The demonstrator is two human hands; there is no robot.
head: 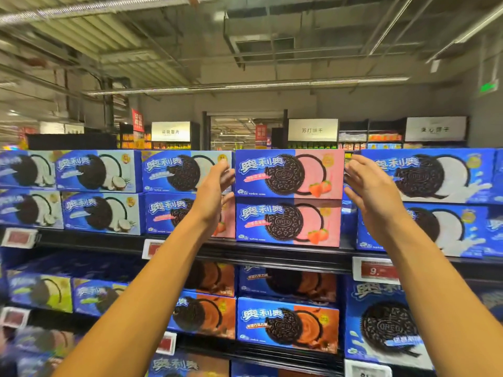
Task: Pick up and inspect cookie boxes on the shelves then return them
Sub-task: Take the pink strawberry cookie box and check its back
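A blue-and-pink strawberry cookie box [289, 174] sits on top of an identical box [288, 223] on the top shelf. My left hand [215, 190] is raised at the upper box's left end, fingers relaxed and slightly curved, holding nothing. My right hand [366, 186] hovers at the box's right end, fingers likewise loose. Whether either hand touches the box I cannot tell. Both forearms reach up from below.
Blue-and-white coconut cookie boxes [99, 171] fill the shelf to the left, plain ones [427, 175] to the right. Orange chocolate boxes [288, 323] fill the lower shelf. Red price tags [377, 270] hang on the black shelf edge [272, 253]. More aisles stand behind.
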